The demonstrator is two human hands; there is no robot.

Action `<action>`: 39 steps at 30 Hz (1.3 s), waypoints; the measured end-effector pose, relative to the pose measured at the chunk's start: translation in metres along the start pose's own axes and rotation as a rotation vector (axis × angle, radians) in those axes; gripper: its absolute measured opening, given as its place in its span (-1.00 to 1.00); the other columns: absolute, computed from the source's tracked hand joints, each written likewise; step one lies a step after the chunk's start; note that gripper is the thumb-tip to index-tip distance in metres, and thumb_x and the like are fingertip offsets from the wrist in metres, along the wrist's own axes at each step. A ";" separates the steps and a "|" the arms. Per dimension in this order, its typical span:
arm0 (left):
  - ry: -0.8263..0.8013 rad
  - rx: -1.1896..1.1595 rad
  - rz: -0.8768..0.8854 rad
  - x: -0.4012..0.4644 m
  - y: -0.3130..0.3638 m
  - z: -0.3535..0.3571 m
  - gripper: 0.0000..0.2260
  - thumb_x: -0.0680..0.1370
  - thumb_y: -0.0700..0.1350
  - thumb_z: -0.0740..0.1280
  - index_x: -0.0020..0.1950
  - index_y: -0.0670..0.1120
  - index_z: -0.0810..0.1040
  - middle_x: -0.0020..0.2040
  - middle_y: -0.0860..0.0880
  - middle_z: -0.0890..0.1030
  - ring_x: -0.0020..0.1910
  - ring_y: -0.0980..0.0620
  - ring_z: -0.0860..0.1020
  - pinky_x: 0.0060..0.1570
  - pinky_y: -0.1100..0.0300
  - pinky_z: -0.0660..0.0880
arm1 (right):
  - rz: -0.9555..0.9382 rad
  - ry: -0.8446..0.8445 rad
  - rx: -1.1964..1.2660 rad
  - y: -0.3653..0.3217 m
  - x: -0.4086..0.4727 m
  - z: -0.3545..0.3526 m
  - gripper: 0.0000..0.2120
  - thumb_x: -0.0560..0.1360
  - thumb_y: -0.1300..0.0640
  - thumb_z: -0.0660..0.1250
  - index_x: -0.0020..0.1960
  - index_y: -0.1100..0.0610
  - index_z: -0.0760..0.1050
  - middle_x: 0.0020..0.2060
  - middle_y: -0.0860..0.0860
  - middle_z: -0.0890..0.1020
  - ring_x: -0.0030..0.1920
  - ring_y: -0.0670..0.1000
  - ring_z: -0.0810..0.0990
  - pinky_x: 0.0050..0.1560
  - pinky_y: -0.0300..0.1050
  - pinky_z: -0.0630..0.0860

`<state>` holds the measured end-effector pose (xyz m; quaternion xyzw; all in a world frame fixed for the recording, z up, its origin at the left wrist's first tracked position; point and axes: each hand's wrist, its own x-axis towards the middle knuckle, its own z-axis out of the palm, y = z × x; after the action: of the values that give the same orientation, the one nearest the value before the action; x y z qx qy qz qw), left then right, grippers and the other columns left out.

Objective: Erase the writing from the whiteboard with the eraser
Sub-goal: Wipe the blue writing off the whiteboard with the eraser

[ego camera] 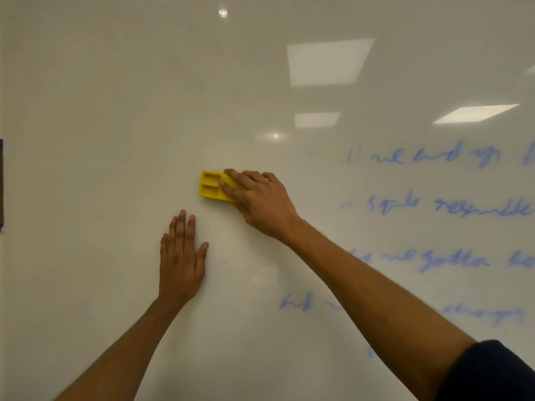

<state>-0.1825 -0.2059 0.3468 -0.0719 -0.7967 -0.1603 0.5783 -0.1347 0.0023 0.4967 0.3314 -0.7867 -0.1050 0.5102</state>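
One view only, from the head camera, and it is filled almost wholly by a single whiteboard [115, 96]. Two bare hands are on it. The right hand [260, 201] presses one yellow eraser [212, 186] flat against the board near the middle of the view; its fingers [231, 180] are curled over the eraser's right half, gripping it, while the left half shows uncovered, with two rectangular recesses in its back. The left hand [181, 260] lies below and a little left of the eraser, open and flat on the board, all five digits stretched out and close together, holding nothing. The two hands are apart, not touching.

Blue writing [451, 209] stands on the right part of the board, in at least four rows counted downward, with a faint scrap of a fifth below; it is blurred and mostly unreadable. The right forearm crosses in front of the lower rows. A dark sleeve [492, 371] covers the right upper arm at the bottom right corner. Four bright rectangular reflections [327, 62] and some small round glints show on the glossy surface. One dark object [1, 183] is cut off at the left edge; what it is cannot be told.
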 end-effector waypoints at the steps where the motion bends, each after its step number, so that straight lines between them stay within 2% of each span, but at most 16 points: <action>1: 0.003 -0.008 -0.010 0.000 0.002 -0.001 -0.44 0.65 0.05 0.04 0.63 -0.13 0.12 0.65 -0.12 0.11 0.63 -0.11 0.09 0.54 -0.15 0.13 | 0.000 0.001 0.014 -0.001 -0.012 0.002 -0.54 0.61 0.05 0.19 0.50 -0.06 0.24 0.52 -0.02 0.25 0.39 0.10 0.34 0.29 0.03 0.29; 6: 0.111 -0.027 -0.024 0.011 0.011 -0.006 -0.55 0.63 -0.11 0.16 0.50 -0.23 0.34 0.55 -0.23 0.32 0.52 -0.24 0.31 0.40 -0.17 0.32 | 0.002 0.014 0.056 -0.003 -0.076 0.016 -0.59 0.58 0.05 0.26 0.43 -0.03 0.39 0.46 0.00 0.37 0.31 0.11 0.46 0.16 0.02 0.40; 8: 0.131 -0.026 -0.040 0.015 0.023 -0.006 -0.58 0.63 -0.13 0.19 0.47 -0.23 0.37 0.53 -0.24 0.34 0.51 -0.24 0.32 0.38 -0.18 0.32 | -0.006 0.014 0.075 -0.006 -0.106 0.024 -0.60 0.55 0.06 0.30 0.39 -0.03 0.43 0.43 0.00 0.41 0.28 0.10 0.50 0.12 0.00 0.44; 12: 0.100 -0.068 -0.023 0.032 0.057 -0.005 -0.55 0.64 -0.14 0.20 0.53 -0.20 0.31 0.59 -0.19 0.26 0.56 -0.19 0.23 0.44 -0.20 0.27 | -0.047 -0.031 0.075 -0.008 -0.152 0.035 -0.48 0.43 0.06 0.44 0.37 -0.03 0.45 0.41 0.00 0.44 0.27 0.09 0.51 0.09 -0.05 0.46; 17: 0.021 -0.077 0.062 0.041 0.093 0.001 -0.48 0.66 -0.09 0.16 0.61 -0.11 0.18 0.64 -0.12 0.13 0.62 -0.13 0.12 0.53 -0.18 0.12 | -0.140 -0.104 0.093 -0.011 -0.204 0.041 -0.56 0.53 0.12 0.32 0.40 -0.04 0.42 0.42 -0.01 0.43 0.31 0.07 0.48 0.13 -0.05 0.45; 21: -0.043 -0.057 0.175 0.041 0.113 0.010 -0.48 0.67 -0.04 0.07 0.64 -0.05 0.10 0.66 -0.09 0.05 0.64 -0.07 0.03 0.57 -0.18 0.01 | -0.198 -0.167 0.024 -0.002 -0.247 0.045 -0.47 0.49 0.14 0.34 0.43 -0.04 0.36 0.45 -0.02 0.39 0.43 0.05 0.36 0.27 0.00 0.41; 28: -0.056 -0.059 0.194 0.042 0.126 0.023 -0.44 0.66 0.03 0.00 0.66 -0.05 -0.01 0.67 -0.02 -0.02 0.64 0.03 -0.06 0.59 -0.12 -0.09 | -0.156 -0.016 -0.131 0.041 -0.280 0.025 -0.47 0.41 0.21 0.35 0.38 0.03 0.46 0.39 0.04 0.47 0.30 0.08 0.52 0.25 0.02 0.45; 32: -0.003 -0.021 0.185 0.038 0.124 0.034 -0.45 0.67 0.04 -0.03 0.66 -0.05 -0.01 0.67 -0.03 0.00 0.65 0.02 -0.04 0.59 -0.12 -0.07 | -0.019 0.139 -0.205 0.078 -0.257 0.004 -0.50 0.44 0.26 0.30 0.38 0.08 0.46 0.38 0.12 0.46 0.30 0.12 0.52 0.23 0.04 0.41; 39: 0.082 0.007 0.191 0.037 0.122 0.044 -0.46 0.67 0.05 -0.04 0.65 -0.05 0.02 0.67 -0.04 0.05 0.65 0.00 0.01 0.59 -0.10 -0.05 | 0.258 0.295 -0.264 0.124 -0.169 -0.043 -0.60 0.54 0.08 0.30 0.37 0.04 0.46 0.37 0.08 0.48 0.27 0.16 0.51 0.15 0.07 0.43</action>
<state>-0.1977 -0.0793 0.3906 -0.1390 -0.7622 -0.1047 0.6235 -0.1048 0.2099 0.4542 0.1704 -0.7189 -0.0913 0.6677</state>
